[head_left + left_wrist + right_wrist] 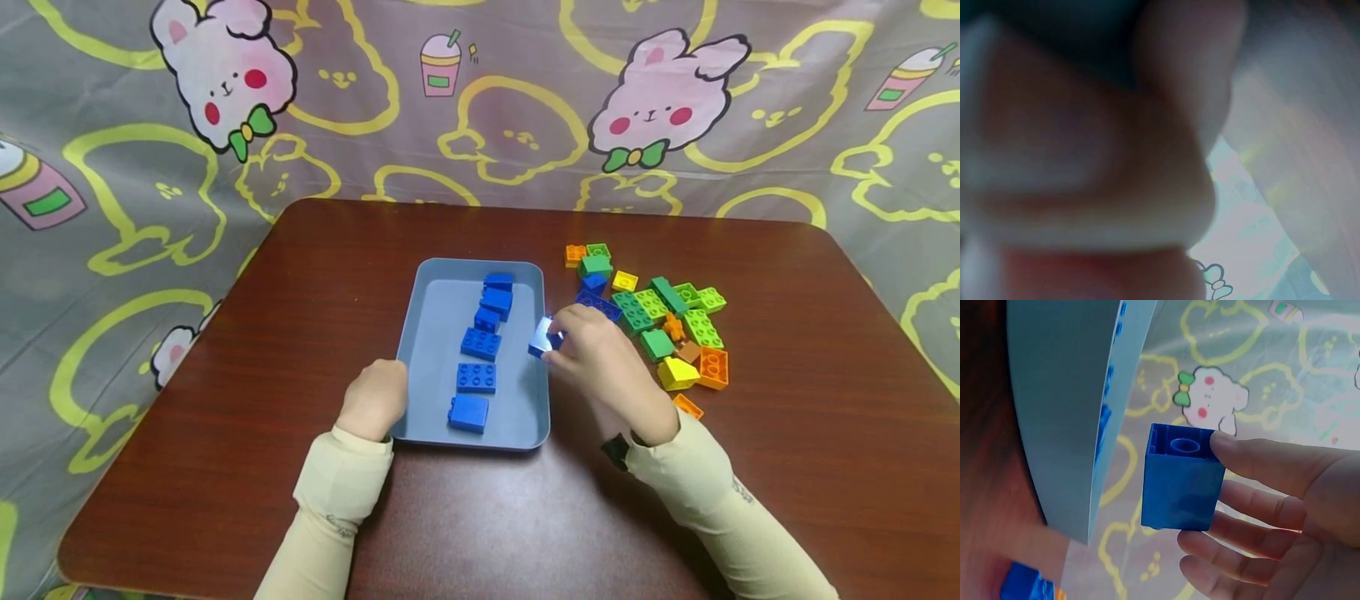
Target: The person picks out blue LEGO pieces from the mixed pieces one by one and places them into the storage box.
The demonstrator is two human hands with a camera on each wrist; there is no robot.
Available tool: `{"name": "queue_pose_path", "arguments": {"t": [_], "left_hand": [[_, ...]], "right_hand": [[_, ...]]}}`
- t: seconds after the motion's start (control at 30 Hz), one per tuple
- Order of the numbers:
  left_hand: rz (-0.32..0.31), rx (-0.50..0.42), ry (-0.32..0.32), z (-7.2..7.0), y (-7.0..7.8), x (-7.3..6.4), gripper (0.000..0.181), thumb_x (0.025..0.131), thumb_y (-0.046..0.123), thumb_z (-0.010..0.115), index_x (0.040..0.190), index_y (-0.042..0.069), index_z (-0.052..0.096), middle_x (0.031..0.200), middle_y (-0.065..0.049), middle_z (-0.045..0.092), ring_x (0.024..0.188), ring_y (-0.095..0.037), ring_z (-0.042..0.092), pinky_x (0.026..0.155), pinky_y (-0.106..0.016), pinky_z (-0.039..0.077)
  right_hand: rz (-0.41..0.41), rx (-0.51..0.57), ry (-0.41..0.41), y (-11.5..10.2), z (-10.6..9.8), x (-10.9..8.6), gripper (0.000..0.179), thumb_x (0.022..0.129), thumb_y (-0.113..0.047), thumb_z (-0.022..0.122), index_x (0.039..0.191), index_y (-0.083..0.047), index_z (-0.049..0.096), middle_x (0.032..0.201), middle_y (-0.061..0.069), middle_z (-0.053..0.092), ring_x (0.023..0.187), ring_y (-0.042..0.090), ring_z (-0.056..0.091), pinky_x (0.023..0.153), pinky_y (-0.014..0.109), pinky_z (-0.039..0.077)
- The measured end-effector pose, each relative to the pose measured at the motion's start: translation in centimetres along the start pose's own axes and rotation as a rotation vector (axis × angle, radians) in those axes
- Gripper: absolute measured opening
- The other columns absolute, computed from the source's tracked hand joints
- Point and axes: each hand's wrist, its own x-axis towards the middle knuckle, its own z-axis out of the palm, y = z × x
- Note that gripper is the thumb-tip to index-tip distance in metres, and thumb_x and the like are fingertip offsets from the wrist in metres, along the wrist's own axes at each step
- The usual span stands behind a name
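Observation:
My right hand [600, 354] holds a blue toy brick [544, 337] over the right rim of a grey-blue tray [427, 350]. In the right wrist view the brick [1182, 490] shows its hollow underside, with the thumb at its top edge and fingers behind and below. Several blue bricks [476, 377] lie in a column inside the tray. At the tray's left rim, my left hand [377, 396] is curled and grips the edge. The left wrist view has mostly blurred, bent fingers [1097, 181] close to the lens, with a dark bluish surface between them.
Loose bricks in green, yellow, orange and blue lie right of the tray, among them a dark green brick [632, 312], a yellow brick [677, 373] and an orange brick [713, 367]. All stand on a brown table [465, 533]. A patterned curtain [510, 108] hangs behind it.

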Motion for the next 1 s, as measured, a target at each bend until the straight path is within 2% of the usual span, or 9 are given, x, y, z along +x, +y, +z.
{"name": "queue_pose_path", "arguments": {"t": [0.2,0.37,0.73,1.0], "left_hand": [[-0.003,0.005,-0.004,-0.1,0.1,0.0,0.024,0.085,-0.007,0.042,0.075,-0.005,0.064,0.079,-0.022,0.061,0.069,-0.031,0.060,0.052,-0.042,0.048],[0.005,0.008,-0.005,-0.1,0.1,0.1,0.024,0.085,-0.008,0.042,0.075,-0.005,0.063,0.077,-0.022,0.061,0.067,-0.031,0.060,0.052,-0.042,0.048],[-0.007,0.000,-0.009,0.0,0.0,0.3,0.024,0.084,-0.008,0.041,0.077,-0.006,0.064,0.081,-0.024,0.061,0.071,-0.033,0.060,0.051,-0.044,0.048],[-0.013,-0.009,-0.017,0.0,0.0,0.2,0.023,0.084,-0.008,0.041,0.079,-0.006,0.064,0.082,-0.024,0.061,0.072,-0.033,0.060,0.052,-0.044,0.048]], "right_hand": [[-0.108,-0.032,-0.025,-0.9,1.2,-0.2,0.026,0.069,-0.014,0.078,0.085,-0.001,0.062,0.089,0.010,0.060,0.075,0.020,0.053,0.062,0.029,0.048],[-0.201,-0.069,-0.033,-1.5,2.4,-0.5,0.028,0.064,-0.016,0.081,0.081,-0.004,0.064,0.081,0.006,0.061,0.070,0.018,0.055,0.059,0.029,0.044],[-0.254,-0.146,-0.189,-2.7,3.5,-1.0,0.029,0.063,-0.024,0.081,0.080,-0.008,0.063,0.077,0.000,0.059,0.067,0.012,0.054,0.051,0.025,0.031],[-0.268,-0.137,-0.271,-2.8,3.9,-1.2,0.028,0.064,-0.024,0.080,0.081,-0.008,0.063,0.077,0.000,0.059,0.070,0.013,0.055,0.056,0.029,0.036]]}}
